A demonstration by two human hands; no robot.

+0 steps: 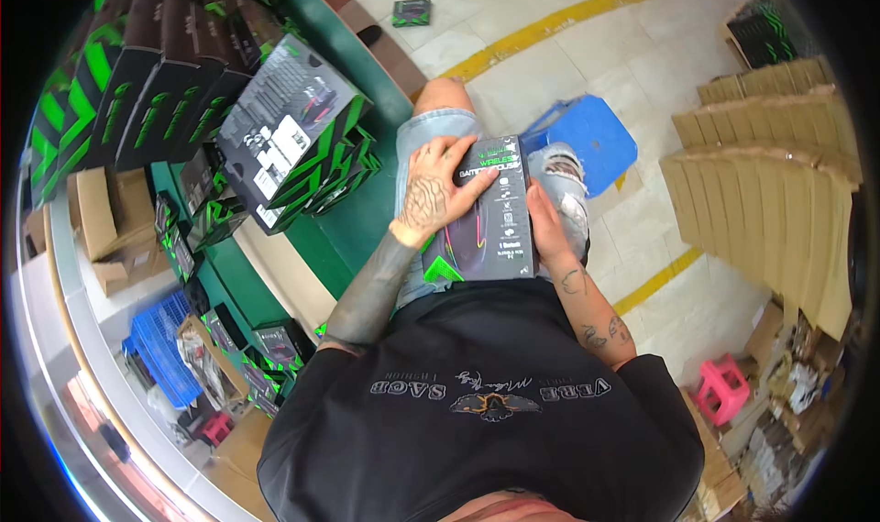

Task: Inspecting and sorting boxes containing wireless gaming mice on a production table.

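A black retail box (504, 242) with green lettering and a picture of a computer mouse rests over my lap. My left hand (438, 187) grips its left side, with the thumb across the front and the fingers toward the far edge. Along the right edge, my right hand (547, 224) holds the box, its fingers partly hidden beneath. To the left, a stack of similar black-and-green boxes (293, 123) sits on the green table (353, 233).
Tall rows of black boxes (137, 82) stand at far left, above an open carton (115, 219) and a blue crate (165, 348). A blue stool (596, 142) is beyond my knee. Cardboard sheets (770, 219) and a pink stool (720, 389) are right. A small box (412, 12) lies ahead.
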